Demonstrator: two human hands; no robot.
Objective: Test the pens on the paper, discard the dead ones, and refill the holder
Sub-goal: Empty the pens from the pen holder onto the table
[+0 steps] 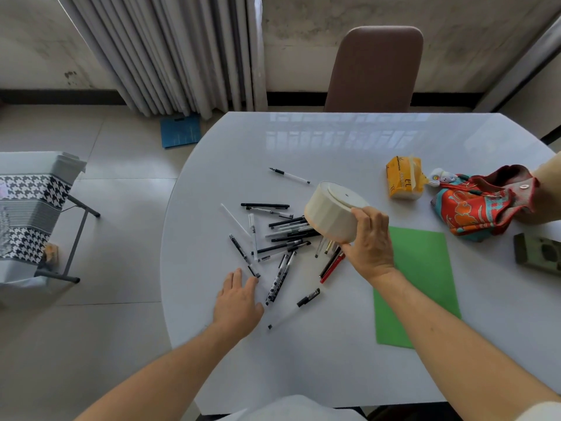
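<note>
1. Here the right hand (pixel 368 241) grips the cream holder (pixel 332 212), fingers curled round its lower rim; the holder is lifted off the table and tipped over, its flat base facing up and away from the person.
2. Beneath the holder's mouth, a heap of pens (pixel 282 235) lies scattered on the white table (pixel 334 360); several black and clear barrels cross one another, and their ends reach under the holder.
3. A red pen (pixel 332 268) and a dark one lie side by side just below the holder, near the right hand's wrist.
4. One capless pen (pixel 290 175) lies alone, farther across the table, well apart from the heap.
5. A clear pen with a black grip (pixel 293 309) lies nearest the person, between the two forearms.
6. The left hand (pixel 238 302) rests flat on the table with straight, spread fingers, holding nothing; a fingertip touches the end of a checkered pen (pixel 243 253).
7. The green paper (pixel 422 287) lies flat to the right of the heap, partly under the right forearm.
8. At the far right sit a yellow tissue pack (pixel 402 180), a patterned cloth bag (pixel 479 205) and a dark green object (pixel 538 253).
9. A brown chair (pixel 376 68) stands behind the table.
</note>
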